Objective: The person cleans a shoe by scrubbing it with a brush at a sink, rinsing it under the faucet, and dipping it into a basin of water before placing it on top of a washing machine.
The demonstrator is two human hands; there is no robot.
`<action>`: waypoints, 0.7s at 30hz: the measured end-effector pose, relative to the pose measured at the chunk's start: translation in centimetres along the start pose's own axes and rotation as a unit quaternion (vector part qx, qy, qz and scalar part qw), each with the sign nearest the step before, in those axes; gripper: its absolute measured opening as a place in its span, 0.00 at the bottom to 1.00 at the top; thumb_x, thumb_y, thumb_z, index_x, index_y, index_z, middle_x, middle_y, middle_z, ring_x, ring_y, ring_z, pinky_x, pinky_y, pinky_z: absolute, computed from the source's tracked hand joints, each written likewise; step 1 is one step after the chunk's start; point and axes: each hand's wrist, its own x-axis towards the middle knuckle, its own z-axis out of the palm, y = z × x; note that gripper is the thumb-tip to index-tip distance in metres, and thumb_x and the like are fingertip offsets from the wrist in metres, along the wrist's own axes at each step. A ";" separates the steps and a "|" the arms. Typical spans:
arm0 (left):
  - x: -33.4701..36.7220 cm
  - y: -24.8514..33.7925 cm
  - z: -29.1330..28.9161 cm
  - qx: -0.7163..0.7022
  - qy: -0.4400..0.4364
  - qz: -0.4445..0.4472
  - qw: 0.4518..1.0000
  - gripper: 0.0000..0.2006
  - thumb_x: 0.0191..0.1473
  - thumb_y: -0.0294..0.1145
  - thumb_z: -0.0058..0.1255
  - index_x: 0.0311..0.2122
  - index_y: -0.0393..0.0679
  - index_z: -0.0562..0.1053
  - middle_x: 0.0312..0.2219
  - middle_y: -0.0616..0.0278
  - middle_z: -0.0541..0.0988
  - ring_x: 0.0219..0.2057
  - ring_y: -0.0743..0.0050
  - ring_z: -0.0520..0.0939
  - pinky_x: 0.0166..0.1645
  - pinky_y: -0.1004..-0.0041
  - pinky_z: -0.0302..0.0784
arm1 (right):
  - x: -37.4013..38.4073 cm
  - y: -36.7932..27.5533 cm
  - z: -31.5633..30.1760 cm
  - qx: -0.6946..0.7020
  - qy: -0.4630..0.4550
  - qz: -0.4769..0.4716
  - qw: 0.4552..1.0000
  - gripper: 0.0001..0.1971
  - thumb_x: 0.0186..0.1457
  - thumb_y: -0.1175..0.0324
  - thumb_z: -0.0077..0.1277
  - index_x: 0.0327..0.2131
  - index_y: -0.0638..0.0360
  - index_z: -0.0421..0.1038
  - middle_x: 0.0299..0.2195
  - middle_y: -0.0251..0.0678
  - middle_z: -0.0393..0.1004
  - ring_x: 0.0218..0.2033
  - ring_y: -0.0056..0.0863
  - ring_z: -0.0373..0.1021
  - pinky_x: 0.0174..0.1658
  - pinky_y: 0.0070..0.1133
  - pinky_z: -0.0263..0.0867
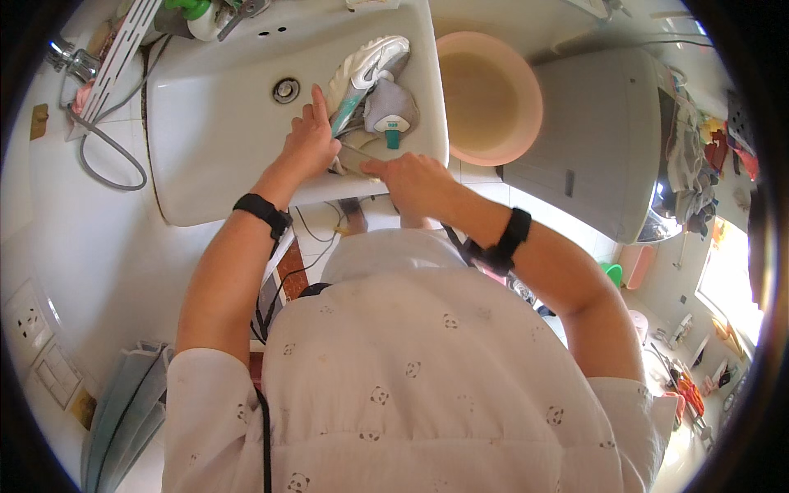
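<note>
A grey sneaker (388, 103) with a white sole and teal accents lies on its side in the right part of the white sink (222, 148). My left hand (308, 140) is closed around the near end of the shoe, with the index finger stretched along the sole. Close to the sink's front edge, my right hand (411, 177) is closed on a pale, flat, beige brush-like thing (355, 158) pressed against that same end of the shoe. Its far side is hidden by the shoe and my left hand.
A pink basin (532, 107) of cloudy water stands right of the sink, beside a grey washing machine (575, 140). A chrome tap (78, 62) and grey hose (136, 168) are at the left. Bottles (201, 20) stand at the back rim; cables (316, 255) hang below.
</note>
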 end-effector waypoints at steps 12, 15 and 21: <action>0.3 -2.9 -0.4 -0.137 -0.014 0.092 0.986 0.47 0.40 0.27 0.51 0.60 0.35 0.34 0.52 0.40 0.57 0.50 0.42 0.64 0.54 0.61 0.62 | 0.9 1.2 0.0 -0.096 0.044 -0.014 0.994 0.26 0.48 0.74 0.41 0.53 0.40 0.59 0.23 0.40 0.74 0.27 0.37 0.72 0.29 0.29 0.68; 0.2 -3.6 1.3 -0.184 0.011 0.133 0.974 0.47 0.39 0.29 0.54 0.60 0.34 0.37 0.51 0.40 0.57 0.52 0.44 0.60 0.54 0.62 0.59 | 1.8 0.8 0.1 -0.090 0.044 0.002 0.995 0.27 0.48 0.73 0.43 0.53 0.40 0.59 0.24 0.41 0.74 0.28 0.38 0.72 0.30 0.30 0.67; -4.2 -0.4 1.3 -0.131 0.215 -0.043 0.967 0.38 0.36 0.37 0.60 0.51 0.33 0.55 0.48 0.44 0.58 0.52 0.47 0.58 0.50 0.59 0.62 | 1.7 0.9 1.2 0.041 0.023 0.007 0.999 0.23 0.50 0.69 0.43 0.52 0.44 0.60 0.28 0.45 0.74 0.30 0.43 0.71 0.33 0.35 0.66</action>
